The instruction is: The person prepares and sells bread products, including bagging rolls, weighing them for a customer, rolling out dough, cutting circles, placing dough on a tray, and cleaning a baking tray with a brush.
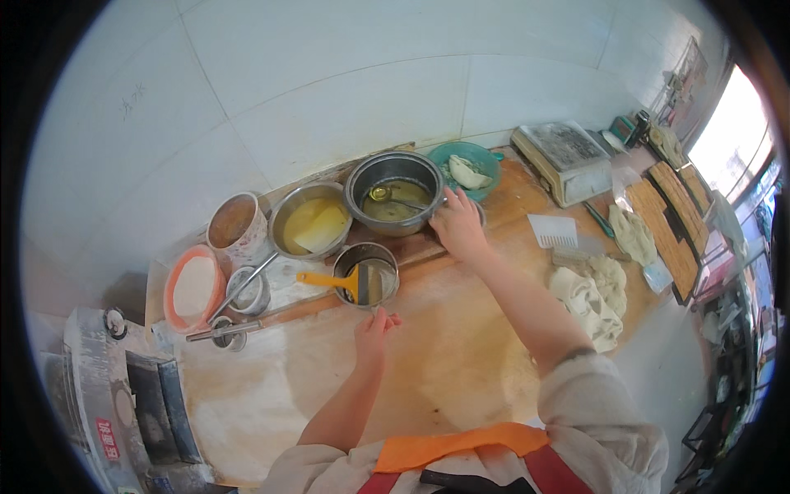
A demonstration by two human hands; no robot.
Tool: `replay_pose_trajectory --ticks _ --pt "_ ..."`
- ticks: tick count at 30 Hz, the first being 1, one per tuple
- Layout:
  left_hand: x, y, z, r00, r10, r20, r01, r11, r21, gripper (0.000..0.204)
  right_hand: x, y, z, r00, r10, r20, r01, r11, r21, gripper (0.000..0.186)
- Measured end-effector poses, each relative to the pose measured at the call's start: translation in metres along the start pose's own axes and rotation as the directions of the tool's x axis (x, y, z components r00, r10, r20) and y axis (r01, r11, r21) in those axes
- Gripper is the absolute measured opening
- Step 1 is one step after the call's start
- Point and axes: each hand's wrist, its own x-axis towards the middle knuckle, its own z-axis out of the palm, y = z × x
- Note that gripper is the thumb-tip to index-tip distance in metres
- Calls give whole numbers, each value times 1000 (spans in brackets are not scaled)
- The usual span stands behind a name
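Note:
My right hand (457, 222) grips a metal ladle (401, 201) at the right rim of the dark pot (366, 169), whose bottom holds yellowish liquid. My left hand (377, 328) is open, with loosely bent fingers, just below a small steel pot (341, 292); whether it touches the pot is unclear. A yellow-handled scraper (329, 280) lies across that pot. Left of the dark pot is a long-handled steel pan (284, 210) of yellow liquid with a pale piece in it.
Along the left stand an orange tub (173, 300), a patterned bucket (234, 222) and small containers (251, 292). Rightward are a teal bowl (485, 169), a scale (559, 165), a white comb scraper (551, 230), crumpled cloths (584, 300) and wooden boards (658, 226). A grey machine (99, 395) borders the wooden worktop (453, 346).

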Motion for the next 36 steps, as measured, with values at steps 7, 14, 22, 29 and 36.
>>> replay_pose_trajectory --ticks 7,14,22,29,36 --pt "53 2 5 995 23 -96 -13 995 101 39 80 -12 68 924 214 317 -58 898 -436 29" --pt "62 -3 15 988 113 -106 -96 984 151 41 80 34 52 930 306 203 -340 927 159 20" --pt "68 -10 12 980 170 -108 -152 977 152 38 53 9 -39 752 495 434 -631 352 691 19" --pt "65 -8 18 982 135 -132 -116 983 145 38 -14 -26 -66 975 209 71 -212 796 567 12" --pt "68 -11 18 978 158 -134 -141 982 128 38 17 -7 -17 918 -288 -273 303 953 11 7"
